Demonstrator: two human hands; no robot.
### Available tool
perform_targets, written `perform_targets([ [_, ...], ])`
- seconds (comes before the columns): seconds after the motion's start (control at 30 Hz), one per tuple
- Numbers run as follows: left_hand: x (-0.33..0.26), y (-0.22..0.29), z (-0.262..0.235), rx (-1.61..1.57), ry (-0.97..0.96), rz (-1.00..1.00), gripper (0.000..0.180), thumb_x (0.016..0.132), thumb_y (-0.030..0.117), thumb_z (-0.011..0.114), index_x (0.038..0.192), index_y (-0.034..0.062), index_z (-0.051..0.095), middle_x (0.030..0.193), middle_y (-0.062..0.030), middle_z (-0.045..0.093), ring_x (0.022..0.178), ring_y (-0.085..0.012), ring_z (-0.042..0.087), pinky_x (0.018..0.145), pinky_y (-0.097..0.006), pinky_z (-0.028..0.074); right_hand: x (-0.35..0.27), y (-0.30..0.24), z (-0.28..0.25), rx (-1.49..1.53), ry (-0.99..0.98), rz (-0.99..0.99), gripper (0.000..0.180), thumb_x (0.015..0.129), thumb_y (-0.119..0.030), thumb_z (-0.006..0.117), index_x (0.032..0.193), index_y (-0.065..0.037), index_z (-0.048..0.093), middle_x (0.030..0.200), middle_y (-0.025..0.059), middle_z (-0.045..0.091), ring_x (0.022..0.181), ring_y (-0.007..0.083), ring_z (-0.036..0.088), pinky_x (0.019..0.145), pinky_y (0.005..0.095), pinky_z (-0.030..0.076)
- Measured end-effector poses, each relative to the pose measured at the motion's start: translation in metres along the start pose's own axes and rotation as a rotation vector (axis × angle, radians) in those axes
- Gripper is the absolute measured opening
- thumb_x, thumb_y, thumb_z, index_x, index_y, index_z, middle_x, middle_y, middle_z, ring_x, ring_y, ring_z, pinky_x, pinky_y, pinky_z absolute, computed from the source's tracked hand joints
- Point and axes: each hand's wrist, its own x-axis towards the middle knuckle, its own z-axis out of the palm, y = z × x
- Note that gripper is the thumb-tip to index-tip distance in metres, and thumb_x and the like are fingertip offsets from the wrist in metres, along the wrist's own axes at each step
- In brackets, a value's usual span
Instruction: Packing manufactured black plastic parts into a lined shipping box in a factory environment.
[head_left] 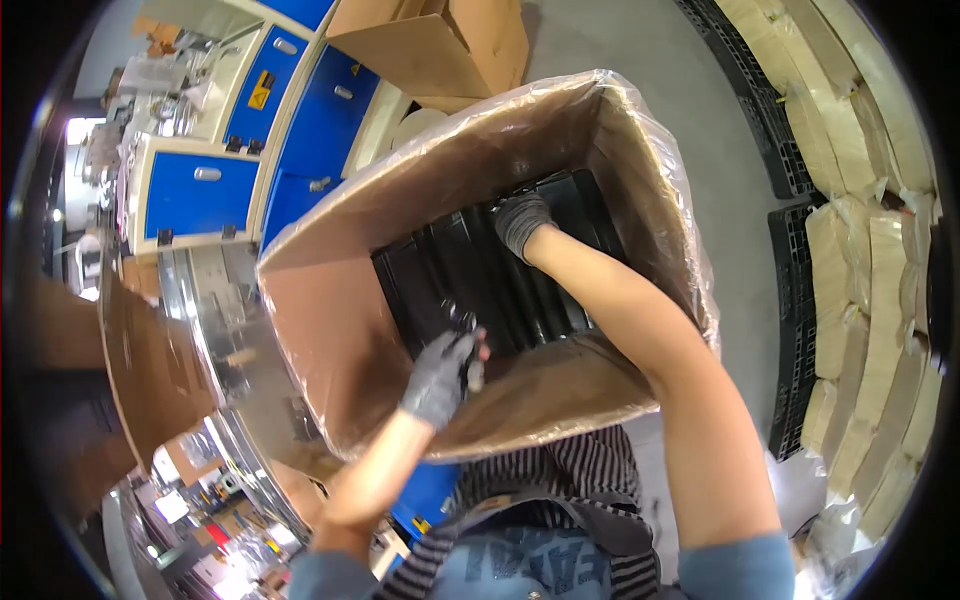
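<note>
A large cardboard box (320, 310) lined with clear plastic film stands open before me. Inside it lie glossy black ribbed plastic parts (465, 270), side by side. My right hand (524, 224), in a dark grey knit glove, reaches deep into the box. Its fingers are bent at the far edge of the black parts, their tips partly hidden. Above the near left part of the box is my left hand (442, 378), in a grey glove. Its fingers are curled round something small and pale at the end, too blurred to name.
Behind the box on the left is a machine with blue door panels (200, 195). Another cardboard box (430, 45) stands beyond the far rim. On the right are black pallets (790, 330) with stacked pale wrapped bundles (845, 300). A brown carton (155, 350) is at the left.
</note>
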Motion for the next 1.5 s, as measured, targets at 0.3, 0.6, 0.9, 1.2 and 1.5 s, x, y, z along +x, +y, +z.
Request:
perform_targets([
  [0.3, -0.075, -0.030, -0.049, -0.243, 0.178, 0.150, 0.019, 0.089, 0.023, 0.057, 0.100, 0.0071, 0.054, 0.074, -0.0053, 0.057, 0.055, -0.0125, 0.049, 0.048, -0.026, 0.040, 0.085, -0.044, 0.094, -0.076, -0.641, -0.228, 0.021, 0.076, -0.016, 0.055, 0.088, -0.013, 0.072, 0.085, 0.0067, 0.069, 0.073, 0.0276, 0.066, 0.041, 0.0551, 0.047],
  [0.6, -0.066, -0.021, -0.018, -0.031, 0.304, 0.210, 0.017, 0.089, 0.017, 0.058, 0.100, 0.0044, 0.055, 0.074, -0.0048, 0.056, 0.056, -0.0111, 0.049, 0.050, -0.023, 0.040, 0.077, -0.043, 0.083, -0.098, -0.470, -0.275, 0.021, 0.077, -0.017, 0.053, 0.087, -0.013, 0.071, 0.081, 0.0088, 0.068, 0.064, 0.0299, 0.063, 0.033, 0.0502, 0.040],
  [0.9, -0.042, -0.010, -0.018, 0.628, 0.504, 0.741, 0.022, 0.089, 0.011, 0.051, 0.107, -0.0015, 0.055, 0.092, -0.0066, 0.062, 0.078, -0.0115, 0.055, 0.070, -0.024, 0.045, -0.028, -0.101, -0.202, 0.828, -0.350, 0.012, 0.022, 0.076, -0.015, 0.061, 0.091, 0.000, 0.062, 0.088, 0.0186, 0.064, 0.081, 0.0351, 0.064, 0.069, 0.0394, 0.052],
  [1.2, -0.129, -0.046, -0.004, 0.383, 0.072, 0.730, 0.026, 0.090, 0.008, 0.049, 0.115, -0.0019, 0.051, 0.100, -0.0103, 0.060, 0.090, -0.0183, 0.057, 0.079, -0.029, 0.046, -0.160, -0.159, -0.245, 1.041, 0.368, 0.184, 0.050, 0.076, -0.005, 0.052, 0.125, 0.001, 0.044, 0.106, 0.0221, 0.055, 0.092, 0.0375, 0.057, 0.080, 0.0386, 0.048],
  [1.5, -0.188, -0.052, -0.050, 1.173, -0.083, 0.959, 0.032, 0.088, 0.008, 0.047, 0.118, -0.0026, 0.046, 0.095, -0.0243, 0.059, 0.086, -0.0387, 0.057, 0.075, -0.042, 0.046, -0.213, -0.198, -0.254, 1.329, 0.152, 0.139, 0.047, 0.075, 0.003, 0.049, 0.121, -0.002, 0.042, 0.091, 0.0064, 0.054, 0.076, 0.0134, 0.054, 0.074, 0.0257, 0.046],
])
